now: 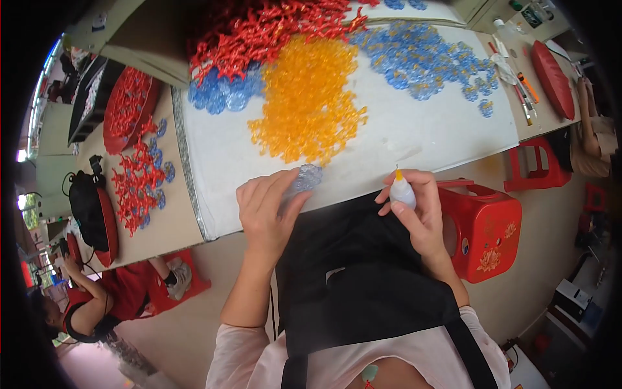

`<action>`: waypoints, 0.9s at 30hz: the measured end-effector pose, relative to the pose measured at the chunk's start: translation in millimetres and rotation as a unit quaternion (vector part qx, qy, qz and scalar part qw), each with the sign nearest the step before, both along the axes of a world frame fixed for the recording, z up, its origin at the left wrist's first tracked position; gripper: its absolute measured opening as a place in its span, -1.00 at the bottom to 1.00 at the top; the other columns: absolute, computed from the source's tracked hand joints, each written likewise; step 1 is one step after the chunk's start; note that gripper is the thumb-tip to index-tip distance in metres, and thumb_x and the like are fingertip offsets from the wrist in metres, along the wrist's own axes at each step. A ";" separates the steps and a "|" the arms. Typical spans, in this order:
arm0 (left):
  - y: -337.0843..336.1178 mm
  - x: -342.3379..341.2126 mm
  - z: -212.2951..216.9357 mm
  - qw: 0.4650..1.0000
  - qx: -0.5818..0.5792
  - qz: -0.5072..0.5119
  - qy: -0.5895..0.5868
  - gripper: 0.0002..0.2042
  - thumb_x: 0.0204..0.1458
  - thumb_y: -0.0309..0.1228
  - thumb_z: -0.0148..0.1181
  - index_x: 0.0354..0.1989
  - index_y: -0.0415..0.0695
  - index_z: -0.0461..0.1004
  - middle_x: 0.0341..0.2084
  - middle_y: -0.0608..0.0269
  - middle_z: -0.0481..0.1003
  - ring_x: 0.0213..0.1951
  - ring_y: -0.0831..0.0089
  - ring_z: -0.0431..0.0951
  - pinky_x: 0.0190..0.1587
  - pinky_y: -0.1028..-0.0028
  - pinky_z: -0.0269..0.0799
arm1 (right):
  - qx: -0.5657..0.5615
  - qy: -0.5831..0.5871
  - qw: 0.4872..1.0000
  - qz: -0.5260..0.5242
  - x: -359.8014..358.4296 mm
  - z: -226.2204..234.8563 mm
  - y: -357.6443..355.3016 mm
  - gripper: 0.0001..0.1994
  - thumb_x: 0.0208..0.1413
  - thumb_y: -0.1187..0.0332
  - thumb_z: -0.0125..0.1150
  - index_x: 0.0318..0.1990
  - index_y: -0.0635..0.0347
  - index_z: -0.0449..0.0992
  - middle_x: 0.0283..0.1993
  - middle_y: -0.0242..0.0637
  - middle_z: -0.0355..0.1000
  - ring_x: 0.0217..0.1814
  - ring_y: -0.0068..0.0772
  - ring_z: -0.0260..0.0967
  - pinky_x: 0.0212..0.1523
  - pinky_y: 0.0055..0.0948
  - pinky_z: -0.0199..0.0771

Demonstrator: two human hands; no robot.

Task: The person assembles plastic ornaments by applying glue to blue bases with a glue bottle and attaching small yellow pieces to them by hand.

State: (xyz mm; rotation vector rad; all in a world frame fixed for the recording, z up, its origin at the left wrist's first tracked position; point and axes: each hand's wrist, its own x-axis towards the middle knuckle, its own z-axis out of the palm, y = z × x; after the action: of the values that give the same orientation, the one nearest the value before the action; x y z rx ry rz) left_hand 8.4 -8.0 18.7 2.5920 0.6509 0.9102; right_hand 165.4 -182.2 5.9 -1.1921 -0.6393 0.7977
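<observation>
Between the thumb and fingers of my left hand [264, 206] is a clear bluish flower-shaped piece [308, 176], held over the table's near edge. My right hand [421, 211] grips a small white squeeze bottle [402, 191] with a yellow tip and a thin nozzle pointing up. Just beyond my left hand spreads a pile of glossy orange pieces [311, 97]. Blue pieces with orange bits on them [427, 61] lie farther right, and plain blue pieces [223, 94] sit left of the orange pile.
Red branch-shaped pieces [272, 32] are heaped at the back. At left, a red tray [126, 110] holds more. Brushes and an orange-handled tool [528, 87] lie at the right, near another red tray [552, 81]. A red stool [486, 227] stands at my right. Another person [91, 301] sits at left.
</observation>
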 end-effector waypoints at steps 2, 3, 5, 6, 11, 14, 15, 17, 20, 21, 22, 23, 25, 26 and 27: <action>11.0 20.7 15.7 0.999 0.014 -0.040 0.009 -0.64 -0.32 -0.42 0.39 -0.24 -0.13 0.51 -0.38 0.28 0.52 -0.31 0.34 0.46 -0.21 0.43 0.23 | 0.007 0.011 1.000 0.006 3.4 -2.5 -3.9 -0.64 0.05 0.56 0.05 0.02 0.27 0.15 -0.07 -0.17 0.25 -0.12 -0.41 0.34 -0.23 -0.48 0.45; 18.2 33.3 23.6 0.997 0.019 -0.072 0.029 -0.63 -0.33 -0.43 0.40 -0.24 -0.13 0.51 -0.38 0.27 0.52 -0.32 0.33 0.47 -0.20 0.41 0.24 | 0.011 0.005 1.000 0.006 5.6 -3.6 -5.2 -0.64 0.05 0.56 0.05 0.02 0.27 0.15 -0.07 -0.17 0.25 -0.12 -0.41 0.34 -0.23 -0.48 0.45; 43.5 81.2 31.9 0.985 0.019 -0.157 0.072 -0.68 -0.24 -0.36 0.34 -0.25 -0.12 0.51 -0.44 0.26 0.50 -0.35 0.31 0.46 -0.21 0.38 0.24 | 0.012 0.020 1.000 -0.005 8.7 -5.7 -7.1 -0.65 0.06 0.54 0.04 0.01 0.27 0.15 -0.08 -0.15 0.26 -0.13 -0.40 0.33 -0.24 -0.47 0.45; 53.0 110.8 34.4 0.982 0.001 -0.166 0.085 -0.71 -0.16 -0.29 0.28 -0.26 -0.13 0.51 -0.47 0.23 0.49 -0.36 0.27 0.45 -0.22 0.35 0.24 | 0.015 0.019 1.000 0.001 9.3 -3.9 -8.7 -0.65 0.06 0.54 0.04 0.01 0.27 0.15 -0.08 -0.15 0.26 -0.13 -0.40 0.33 -0.24 -0.47 0.45; 85.6 272.4 29.3 0.987 -0.059 -0.071 -0.134 -0.52 -0.15 -0.20 0.29 -0.03 -0.12 0.39 -0.41 0.10 0.52 -0.25 0.14 0.49 -0.08 0.23 0.27 | 0.025 0.013 0.997 -0.075 11.2 -1.7 -18.2 -0.64 0.04 0.53 0.04 0.00 0.26 0.14 -0.08 -0.11 0.25 -0.18 -0.33 0.34 -0.28 -0.44 0.47; 94.2 278.7 24.3 0.983 -0.032 -0.014 -0.182 -0.39 -0.15 -0.18 0.30 0.10 -0.14 0.26 -0.24 0.05 0.48 -0.12 0.13 0.41 -0.03 0.21 0.22 | 0.017 0.006 0.997 -0.077 13.9 -1.9 -22.9 -0.62 0.03 0.49 0.05 0.01 0.23 0.14 -0.10 -0.10 0.25 -0.19 -0.32 0.35 -0.32 -0.44 0.47; 90.3 273.2 25.9 0.983 -0.034 -0.025 -0.177 -0.34 -0.15 -0.17 0.30 0.14 -0.15 0.20 -0.17 0.03 0.44 -0.07 0.12 0.37 -0.02 0.20 0.20 | 0.016 0.011 0.997 -0.074 15.0 -3.1 -22.7 -0.62 0.03 0.49 0.05 0.01 0.23 0.14 -0.10 -0.10 0.25 -0.19 -0.32 0.35 -0.32 -0.44 0.47; 103.1 228.4 25.5 0.988 0.019 -0.038 -0.151 -0.44 -0.16 -0.19 0.30 0.05 -0.08 0.32 -0.17 0.12 0.44 -0.08 0.16 0.35 -0.03 0.21 0.19 | 0.015 0.020 0.997 -0.074 15.4 -4.8 -22.1 -0.63 0.03 0.49 0.04 0.01 0.24 0.15 -0.10 -0.10 0.25 -0.19 -0.33 0.35 -0.32 -0.44 0.47; 134.4 136.0 29.0 0.989 0.115 -0.030 -0.086 -0.82 -0.10 -0.37 0.23 -0.29 -0.06 0.53 -0.35 0.24 0.52 -0.26 0.26 0.46 -0.18 0.34 0.32 | 0.018 0.022 0.998 -0.059 15.1 -6.2 -20.4 -0.64 0.03 0.50 0.04 0.00 0.25 0.16 -0.09 -0.11 0.25 -0.19 -0.35 0.34 -0.31 -0.46 0.47; 143.8 99.0 29.2 0.994 0.107 -0.012 -0.032 -0.84 -0.10 -0.38 0.23 -0.31 -0.08 0.52 -0.37 0.24 0.50 -0.27 0.27 0.45 -0.21 0.36 0.32 | 0.020 0.027 0.998 -0.056 13.5 -6.0 -18.6 -0.64 0.03 0.50 0.04 0.00 0.25 0.16 -0.09 -0.11 0.25 -0.19 -0.35 0.34 -0.31 -0.46 0.47; 158.0 74.7 13.1 0.997 0.078 0.003 0.015 -0.83 -0.10 -0.39 0.23 -0.30 -0.09 0.52 -0.40 0.24 0.49 -0.28 0.26 0.44 -0.22 0.37 0.32 | 0.007 0.026 0.998 -0.048 12.9 -8.0 -10.9 -0.65 0.03 0.50 0.04 0.00 0.26 0.16 -0.09 -0.11 0.25 -0.19 -0.36 0.34 -0.30 -0.47 0.46; 159.4 52.5 9.3 0.996 0.064 0.025 0.062 -0.83 -0.11 -0.41 0.23 -0.30 -0.09 0.51 -0.43 0.25 0.48 -0.30 0.26 0.44 -0.23 0.38 0.32 | 0.008 0.024 0.999 -0.033 10.5 -7.4 -8.9 -0.65 0.03 0.50 0.04 -0.01 0.27 0.16 -0.09 -0.12 0.26 -0.19 -0.37 0.34 -0.29 -0.47 0.46; 152.1 28.4 3.4 0.994 0.076 0.035 0.070 -0.84 -0.10 -0.42 0.23 -0.31 -0.11 0.49 -0.45 0.25 0.48 -0.30 0.27 0.43 -0.24 0.38 0.32 | 0.006 0.023 1.000 -0.018 5.9 -6.0 -3.7 -0.65 0.04 0.51 0.03 -0.01 0.28 0.16 -0.08 -0.13 0.26 -0.19 -0.38 0.34 -0.27 -0.48 0.46; 148.6 21.6 2.1 0.992 0.087 0.045 0.074 -0.84 -0.10 -0.44 0.23 -0.32 -0.12 0.47 -0.46 0.25 0.47 -0.31 0.28 0.43 -0.24 0.37 0.32 | 0.011 0.016 1.000 -0.004 3.1 -4.9 -0.5 -0.65 0.04 0.52 0.03 -0.01 0.28 0.16 -0.08 -0.13 0.27 -0.18 -0.39 0.34 -0.27 -0.49 0.45; 146.2 18.1 1.6 0.993 0.084 0.045 0.073 -0.84 -0.10 -0.44 0.23 -0.32 -0.12 0.47 -0.46 0.25 0.47 -0.31 0.28 0.43 -0.24 0.37 0.32 | 0.014 0.008 1.000 0.009 -0.1 -3.5 1.5 -0.66 0.04 0.53 0.02 -0.01 0.28 0.16 -0.08 -0.13 0.27 -0.18 -0.39 0.34 -0.27 -0.49 0.45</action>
State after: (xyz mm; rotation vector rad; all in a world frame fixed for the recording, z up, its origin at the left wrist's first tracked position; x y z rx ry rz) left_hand 26.6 138.2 20.2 2.8198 0.7673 0.8395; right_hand 165.3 -180.7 2.4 -1.1558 -0.6466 0.8100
